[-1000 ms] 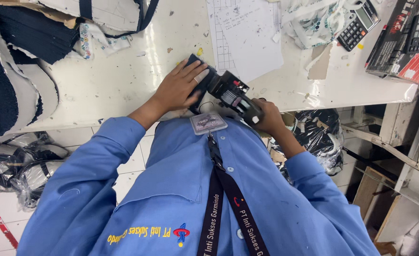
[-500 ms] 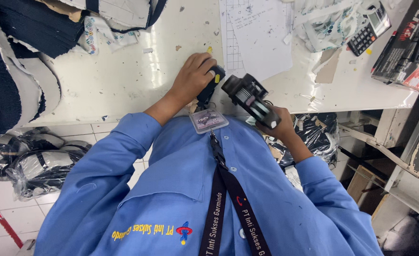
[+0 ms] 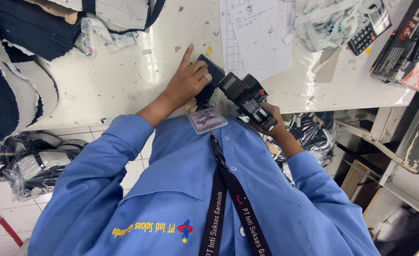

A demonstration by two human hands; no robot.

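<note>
1. Dark fabric piece point(image 3: 208, 78) is lying at the near edge of the tabletop point(image 3: 114, 80), the left hand point(image 3: 188, 80) pressing it flat, forefinger lifted.
2. Label gun point(image 3: 247, 98) is hovering just right of it, the right hand point(image 3: 271, 121) gripping its handle; no label is showing on the piece yet.
3. White gridded sheet point(image 3: 257, 33) is lying behind; calculator point(image 3: 368, 28) and black-and-red box point(image 3: 404, 50) are sitting toward the far right corner.
</note>
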